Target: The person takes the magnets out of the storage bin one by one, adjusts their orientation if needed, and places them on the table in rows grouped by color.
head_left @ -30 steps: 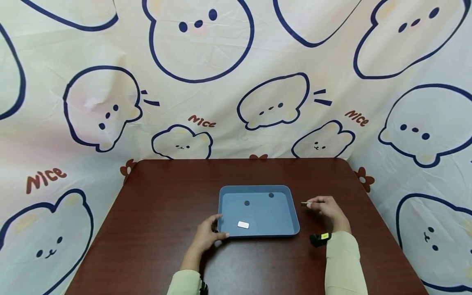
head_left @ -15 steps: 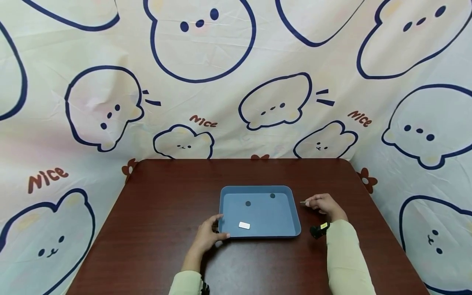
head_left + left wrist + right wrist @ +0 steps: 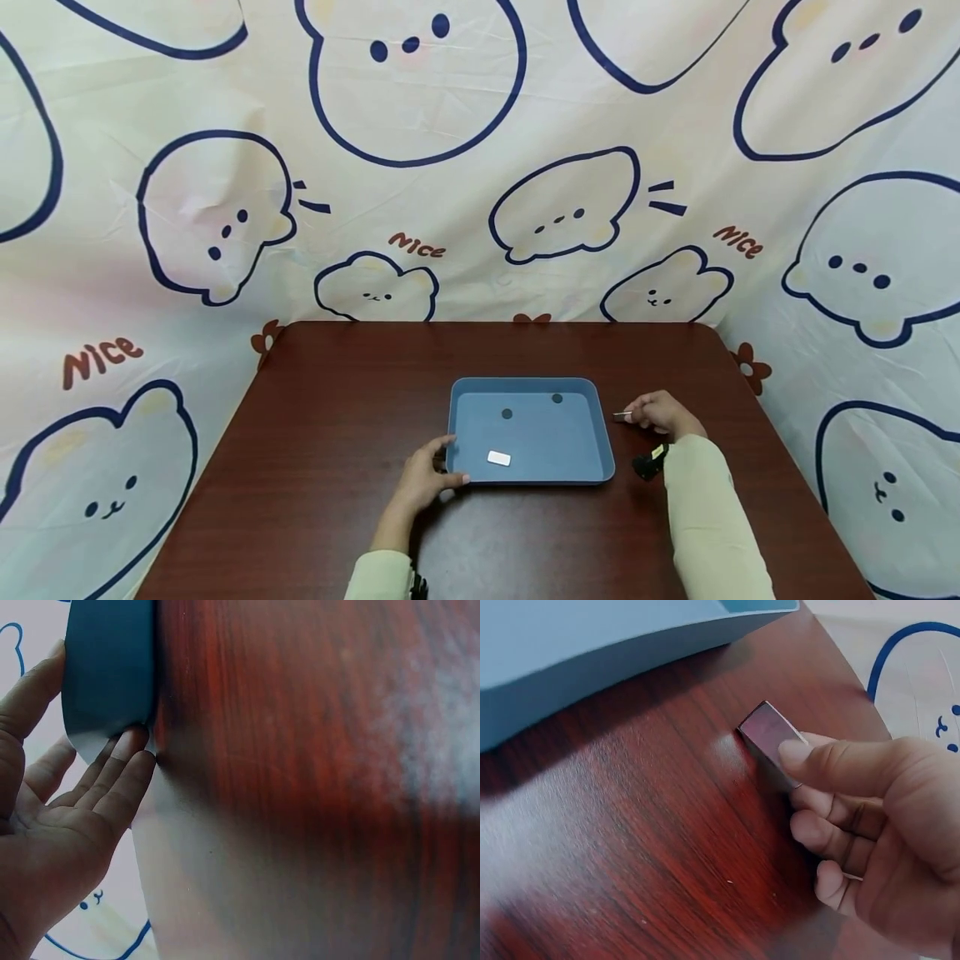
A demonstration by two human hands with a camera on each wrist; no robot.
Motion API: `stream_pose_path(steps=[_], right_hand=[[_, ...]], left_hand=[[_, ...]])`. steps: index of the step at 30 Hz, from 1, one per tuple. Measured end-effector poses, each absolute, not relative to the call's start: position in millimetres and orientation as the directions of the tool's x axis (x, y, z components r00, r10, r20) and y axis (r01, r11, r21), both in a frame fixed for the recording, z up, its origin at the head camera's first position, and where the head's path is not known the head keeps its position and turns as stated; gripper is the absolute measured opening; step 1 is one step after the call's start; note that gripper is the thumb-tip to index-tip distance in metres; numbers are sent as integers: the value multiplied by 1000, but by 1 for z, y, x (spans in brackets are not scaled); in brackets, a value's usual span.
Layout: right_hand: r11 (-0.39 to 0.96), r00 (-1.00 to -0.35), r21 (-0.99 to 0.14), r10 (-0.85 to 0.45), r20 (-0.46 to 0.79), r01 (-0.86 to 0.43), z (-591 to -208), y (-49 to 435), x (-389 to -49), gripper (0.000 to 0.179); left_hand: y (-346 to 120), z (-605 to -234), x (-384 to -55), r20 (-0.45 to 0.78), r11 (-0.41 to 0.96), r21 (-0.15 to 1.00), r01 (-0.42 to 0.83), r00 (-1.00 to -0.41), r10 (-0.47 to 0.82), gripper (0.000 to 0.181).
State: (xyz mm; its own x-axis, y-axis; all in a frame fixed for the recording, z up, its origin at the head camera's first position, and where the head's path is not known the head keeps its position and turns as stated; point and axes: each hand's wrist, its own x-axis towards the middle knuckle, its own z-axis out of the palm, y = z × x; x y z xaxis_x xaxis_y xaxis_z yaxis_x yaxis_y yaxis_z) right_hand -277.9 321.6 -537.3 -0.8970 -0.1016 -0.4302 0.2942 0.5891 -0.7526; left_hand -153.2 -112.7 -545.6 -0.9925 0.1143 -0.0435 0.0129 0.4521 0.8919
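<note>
In the head view a blue-grey tray lies on the table. My left hand holds its near left corner, thumb at the front wall and fingers along the left side. The left wrist view shows those fingers against the corner. My right hand, right of the tray, pinches a small flat shiny metal rectangle between thumb and index finger, close over the table; the other fingers curl below. Inside the tray lie a small white rectangular piece and two dark round discs.
The dark red-brown wooden table reaches back to a cream cloth backdrop printed with bear outlines. A black strap device sits on the right wrist.
My right hand shifts slightly, its forearm turning a little, still pinching the metal rectangle beside the tray. My left hand stays at the tray corner; the whole head view drifts slightly.
</note>
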Motion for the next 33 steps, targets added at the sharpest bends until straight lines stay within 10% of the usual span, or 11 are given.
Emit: stream_pose_path(steps=[33], right_hand=[[655, -949, -734, -79, -305, 181, -539, 318, -276, 22]], left_hand=[[-112, -547, -154, -40, 457, 889, 17, -992, 116, 68]])
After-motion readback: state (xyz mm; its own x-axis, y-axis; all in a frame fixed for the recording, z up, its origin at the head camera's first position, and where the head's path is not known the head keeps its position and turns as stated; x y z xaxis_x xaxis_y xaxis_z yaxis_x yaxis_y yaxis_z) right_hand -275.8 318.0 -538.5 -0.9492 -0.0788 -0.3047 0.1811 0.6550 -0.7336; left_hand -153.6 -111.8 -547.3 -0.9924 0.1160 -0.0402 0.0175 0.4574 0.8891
